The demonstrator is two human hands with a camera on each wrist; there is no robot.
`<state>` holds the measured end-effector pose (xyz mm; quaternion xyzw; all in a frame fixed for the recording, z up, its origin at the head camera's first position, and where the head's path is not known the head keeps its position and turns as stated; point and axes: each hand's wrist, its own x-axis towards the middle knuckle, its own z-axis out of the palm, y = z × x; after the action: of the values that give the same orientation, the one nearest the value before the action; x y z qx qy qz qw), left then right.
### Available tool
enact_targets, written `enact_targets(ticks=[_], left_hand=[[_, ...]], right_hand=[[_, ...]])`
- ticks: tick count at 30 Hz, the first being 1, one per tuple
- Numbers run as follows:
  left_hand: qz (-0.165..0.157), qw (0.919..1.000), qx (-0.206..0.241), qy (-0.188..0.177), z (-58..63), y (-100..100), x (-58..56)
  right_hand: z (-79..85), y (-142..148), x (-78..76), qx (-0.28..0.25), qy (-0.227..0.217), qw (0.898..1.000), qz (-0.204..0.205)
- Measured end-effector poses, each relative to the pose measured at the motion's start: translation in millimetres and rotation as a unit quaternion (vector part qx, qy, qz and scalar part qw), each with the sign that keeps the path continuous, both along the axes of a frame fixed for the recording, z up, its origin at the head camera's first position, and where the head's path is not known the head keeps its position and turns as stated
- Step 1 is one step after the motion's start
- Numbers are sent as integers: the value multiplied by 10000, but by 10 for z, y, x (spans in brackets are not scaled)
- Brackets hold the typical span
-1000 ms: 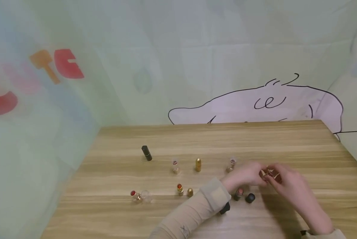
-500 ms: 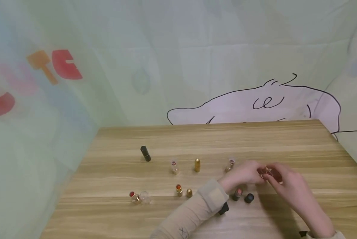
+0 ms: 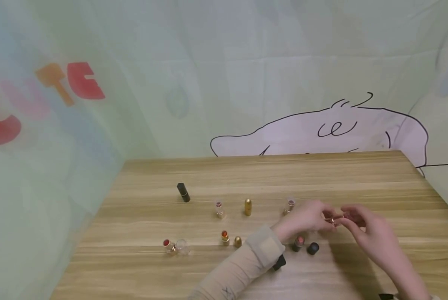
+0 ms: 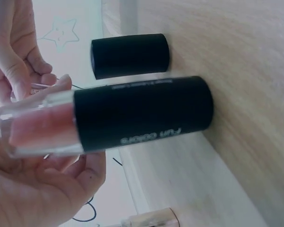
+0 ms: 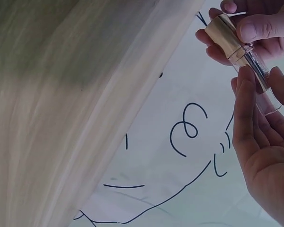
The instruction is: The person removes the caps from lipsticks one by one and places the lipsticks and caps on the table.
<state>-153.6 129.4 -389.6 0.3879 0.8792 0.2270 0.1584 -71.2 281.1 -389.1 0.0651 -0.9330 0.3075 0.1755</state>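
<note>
My left hand [image 3: 314,214] and right hand [image 3: 370,231] meet above the right part of the table. Between them they hold a lipstick [image 5: 223,35] with a shiny gold base and a clear cap [image 5: 267,103]. In the right wrist view, the left fingers and thumb pinch the gold base, and the right fingers and thumb grip the clear cap end, which sits over the inner gold tube. Below the left hand stands a pink lipstick [image 3: 298,243] in a black base, beside its black cap [image 3: 313,248]. The left wrist view shows this black base [image 4: 142,113] up close.
On the wooden table [image 3: 152,175] stand several other lipsticks: a black one [image 3: 183,192], a gold one [image 3: 248,207], an orange-red one [image 3: 225,237] beside a gold cap [image 3: 237,241], and clear-topped ones [image 3: 219,210]. A red one [image 3: 169,246] stands at left. A printed cloth [image 3: 224,83] hangs behind.
My right hand has shifted slightly right, widening the space between the hands, and the lipstick shows a little more between them. The left hand stays nearly in place. Things on the table are unmoved.
</note>
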Motion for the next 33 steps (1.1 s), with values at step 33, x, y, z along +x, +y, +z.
enact_targets(ticks=[33], left_hand=[[232,9995,162,-99,99,-59,31]], right_hand=[[185,282,175,-1158,-422,9912,-483]])
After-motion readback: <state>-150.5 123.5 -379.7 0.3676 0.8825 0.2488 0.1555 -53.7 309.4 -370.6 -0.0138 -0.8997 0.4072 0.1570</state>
